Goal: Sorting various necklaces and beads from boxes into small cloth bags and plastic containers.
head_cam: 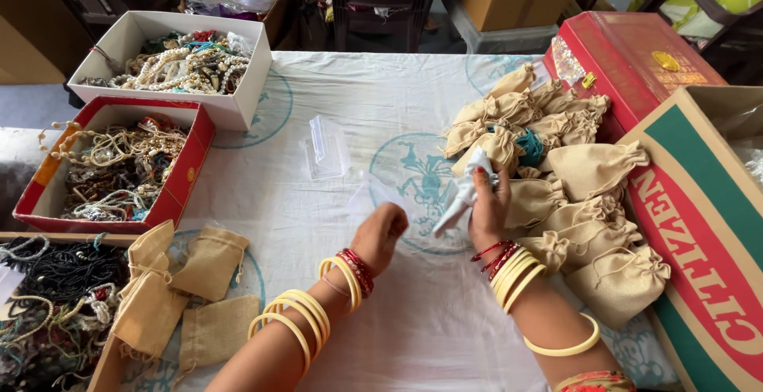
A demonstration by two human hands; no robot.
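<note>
A: Yellow bangles [306,320] stacked on both forearms up front. What's the right hand [489,209] got?

B: Pinching a white cloth [465,193] next to the burlap pouches [572,193]. Left hand [380,233] is curled into a fist, empty, over the tablecloth [397,106].

White cloth/tissue piece [465,193]: crumpled, elongated, hanging diagonally from raised right hand [489,209], above white patterned tablecloth [397,312], just beside heap of tan drawstring pouches [572,193].
</note>
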